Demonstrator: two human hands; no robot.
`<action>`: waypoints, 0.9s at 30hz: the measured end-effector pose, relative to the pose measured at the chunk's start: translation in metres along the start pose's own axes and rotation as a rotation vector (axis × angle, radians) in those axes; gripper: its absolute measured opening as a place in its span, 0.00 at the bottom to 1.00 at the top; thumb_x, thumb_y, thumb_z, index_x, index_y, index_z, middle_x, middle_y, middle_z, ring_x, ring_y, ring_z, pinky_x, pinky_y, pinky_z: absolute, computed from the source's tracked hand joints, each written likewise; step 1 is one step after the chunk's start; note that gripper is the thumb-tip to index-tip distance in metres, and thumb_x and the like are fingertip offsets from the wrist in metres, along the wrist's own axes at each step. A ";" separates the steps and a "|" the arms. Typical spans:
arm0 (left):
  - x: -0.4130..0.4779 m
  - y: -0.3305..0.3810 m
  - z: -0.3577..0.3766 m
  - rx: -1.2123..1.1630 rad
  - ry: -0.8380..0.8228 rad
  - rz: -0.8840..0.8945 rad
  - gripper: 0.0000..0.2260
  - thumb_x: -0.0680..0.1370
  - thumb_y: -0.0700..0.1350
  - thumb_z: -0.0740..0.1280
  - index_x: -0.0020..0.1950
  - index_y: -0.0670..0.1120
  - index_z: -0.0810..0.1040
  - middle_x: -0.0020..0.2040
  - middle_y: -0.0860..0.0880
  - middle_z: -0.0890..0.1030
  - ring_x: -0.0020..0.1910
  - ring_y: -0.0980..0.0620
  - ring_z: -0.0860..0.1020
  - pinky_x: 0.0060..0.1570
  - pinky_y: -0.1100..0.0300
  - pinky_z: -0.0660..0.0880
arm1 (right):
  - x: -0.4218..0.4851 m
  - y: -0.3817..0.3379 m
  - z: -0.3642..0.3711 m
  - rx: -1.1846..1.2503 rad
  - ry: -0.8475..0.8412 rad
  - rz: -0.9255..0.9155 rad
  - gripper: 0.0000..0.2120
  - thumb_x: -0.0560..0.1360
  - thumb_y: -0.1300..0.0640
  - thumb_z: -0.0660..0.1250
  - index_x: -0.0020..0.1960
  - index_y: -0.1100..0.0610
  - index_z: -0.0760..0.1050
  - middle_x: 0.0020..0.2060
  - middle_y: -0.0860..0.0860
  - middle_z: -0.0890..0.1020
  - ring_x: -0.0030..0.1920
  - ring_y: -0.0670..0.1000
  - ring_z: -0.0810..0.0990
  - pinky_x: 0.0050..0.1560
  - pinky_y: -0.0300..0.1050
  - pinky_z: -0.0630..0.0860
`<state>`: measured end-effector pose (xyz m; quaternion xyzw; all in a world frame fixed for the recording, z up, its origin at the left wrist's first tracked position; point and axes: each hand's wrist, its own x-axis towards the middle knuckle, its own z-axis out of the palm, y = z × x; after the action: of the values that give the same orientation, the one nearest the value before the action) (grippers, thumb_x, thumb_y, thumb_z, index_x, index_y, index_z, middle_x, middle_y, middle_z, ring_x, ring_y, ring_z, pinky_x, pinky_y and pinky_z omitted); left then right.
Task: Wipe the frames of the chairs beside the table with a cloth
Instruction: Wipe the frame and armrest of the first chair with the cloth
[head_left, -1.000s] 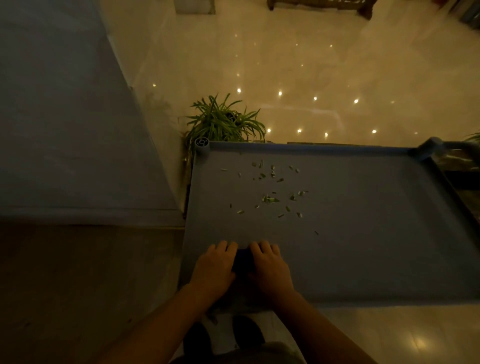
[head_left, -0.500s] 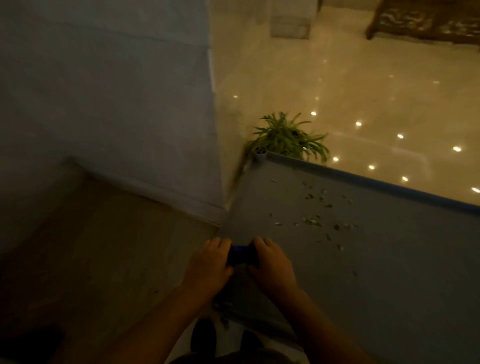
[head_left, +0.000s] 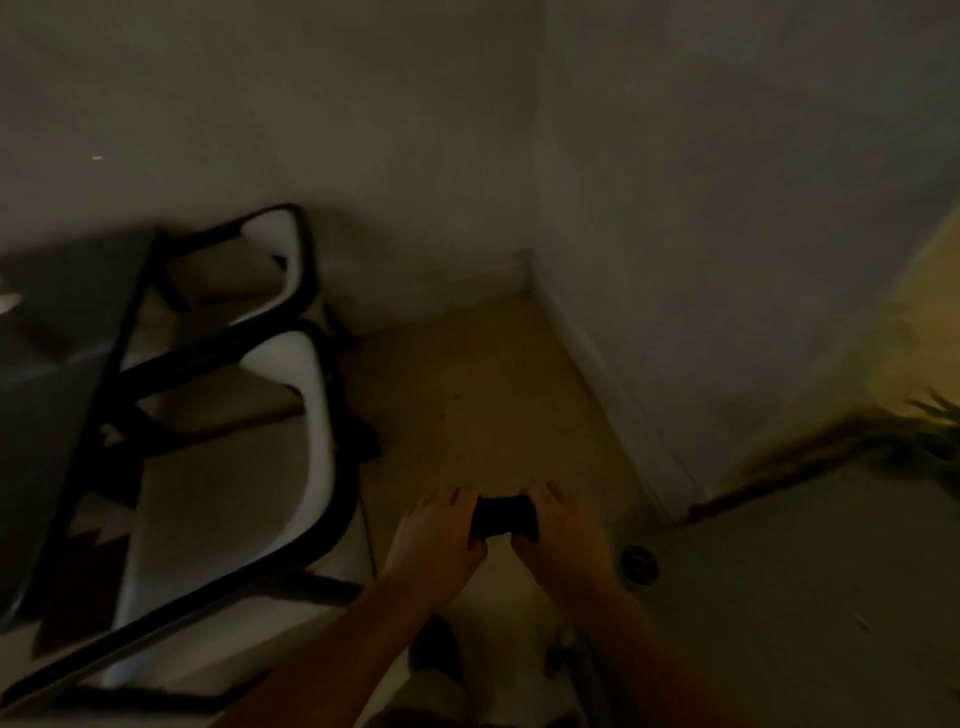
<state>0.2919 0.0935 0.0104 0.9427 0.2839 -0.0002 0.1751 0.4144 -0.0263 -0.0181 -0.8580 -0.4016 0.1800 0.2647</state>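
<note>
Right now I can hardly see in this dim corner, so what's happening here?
A person holds a dark cloth bunched between the left hand and right hand, above the floor. Two chairs with dark frames stand to the left beside a table. Neither hand touches a chair, so wiping hasn't started.

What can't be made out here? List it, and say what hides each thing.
All in the head view:
- Cloth: a dark bundle between the left hand and right hand; fingers cover its ends, and its shape is lost in dim light.
- Near chair: cut off by the bottom edge.
- Table: cut off by the left edge.
- Plant: motion-blurred, cut off at right.
</note>
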 end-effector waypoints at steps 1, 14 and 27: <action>-0.007 -0.012 -0.002 -0.006 0.007 -0.043 0.15 0.75 0.49 0.64 0.60 0.50 0.69 0.57 0.49 0.74 0.52 0.49 0.74 0.46 0.56 0.72 | 0.005 -0.009 0.010 0.006 -0.035 -0.033 0.13 0.75 0.52 0.66 0.59 0.52 0.71 0.53 0.51 0.76 0.45 0.50 0.76 0.43 0.43 0.75; -0.018 -0.170 -0.009 -0.127 -0.004 -0.374 0.19 0.74 0.47 0.66 0.62 0.49 0.66 0.58 0.49 0.74 0.57 0.48 0.73 0.53 0.52 0.75 | 0.085 -0.116 0.113 -0.110 -0.291 -0.216 0.16 0.76 0.49 0.66 0.62 0.50 0.70 0.55 0.47 0.76 0.52 0.49 0.76 0.49 0.43 0.75; 0.032 -0.287 0.017 -0.310 -0.117 -0.379 0.15 0.77 0.46 0.66 0.59 0.44 0.66 0.57 0.44 0.70 0.52 0.43 0.76 0.50 0.51 0.76 | 0.161 -0.163 0.196 -0.199 -0.443 0.051 0.21 0.77 0.47 0.67 0.65 0.56 0.69 0.59 0.53 0.77 0.57 0.51 0.77 0.54 0.43 0.74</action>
<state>0.1669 0.3288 -0.1036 0.8328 0.4417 -0.0439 0.3306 0.3137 0.2485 -0.0919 -0.8293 -0.4439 0.3299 0.0799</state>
